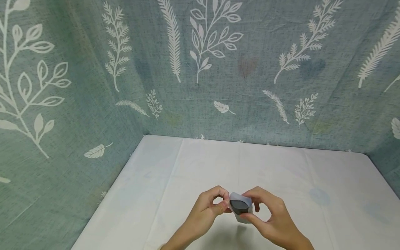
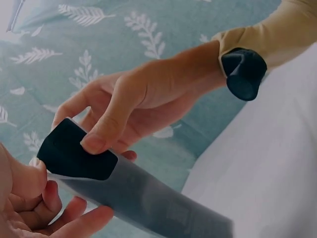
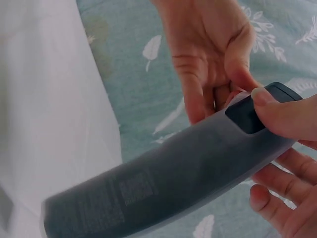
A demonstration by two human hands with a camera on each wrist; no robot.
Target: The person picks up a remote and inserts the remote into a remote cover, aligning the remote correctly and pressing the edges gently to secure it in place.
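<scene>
A long dark device (image 1: 239, 207) with a rounded end sits inside a translucent plastic sleeve (image 2: 163, 198). Its bare dark end (image 2: 74, 153) shows at the sleeve's mouth, while faint printing appears through the film near the far end (image 3: 106, 203). My right hand (image 1: 271, 215) grips the mouth end, thumb on the dark face and fingers on the opposite side. With thumb and index finger, my left hand (image 1: 206, 210) pinches the sleeve's edge beside that end. What kind of device it is cannot be told. Both hands hold it above the table.
A white-covered table (image 1: 193, 166) lies beneath the hands. Green-blue cloth (image 1: 218, 104) with white leaf prints hangs behind the table and along its sides. On the right wrist is a dark strapped camera (image 2: 243, 74), below a light sleeve cuff.
</scene>
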